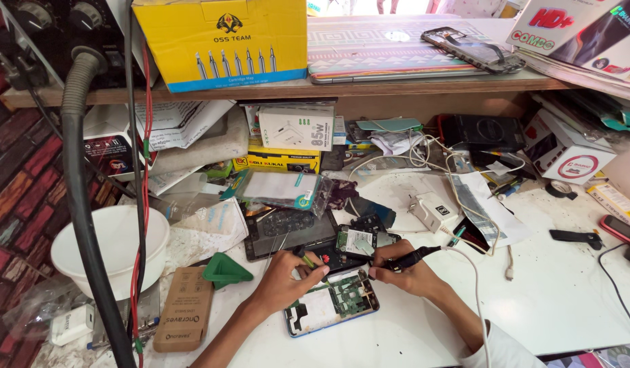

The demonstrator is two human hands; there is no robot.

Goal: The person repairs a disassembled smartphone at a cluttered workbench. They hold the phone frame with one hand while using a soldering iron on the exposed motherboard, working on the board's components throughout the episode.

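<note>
1. The opened phone (pixel 332 302) lies flat on the white worktable (pixel 567 300), back cover off and circuit board facing up, close to the near edge and right under both hands, so the board sits square to the person's view.
2. The left hand (pixel 282 278) comes in from the lower left, forearm angled up across the table. Its fingers are curled, and thumb and forefinger pinch a thin green tool (pixel 307 260), probably tweezers, though it is too small to tell for sure. The tip points toward the phone's upper edge, as if steadying a part.
3. The right hand (pixel 405 274) comes in from the lower right, wrist resting on the table for support. Its fingers are pressed together around a black pen-shaped iron (pixel 412 258), held like a pencil, tip aimed left at the board.
4. A white cable (pixel 476 286) trails from the iron's back end over the forearm, out of the way of the work.
5. Just beyond the hands lie a second stripped phone (pixel 359 242) and a dark phone frame (pixel 288 228), near enough to reach.
6. A green triangular pick (pixel 225 270) sits left of the left hand, beside a brown cardboard box (pixel 184 310) and a white bowl (pixel 111 249).
</note>
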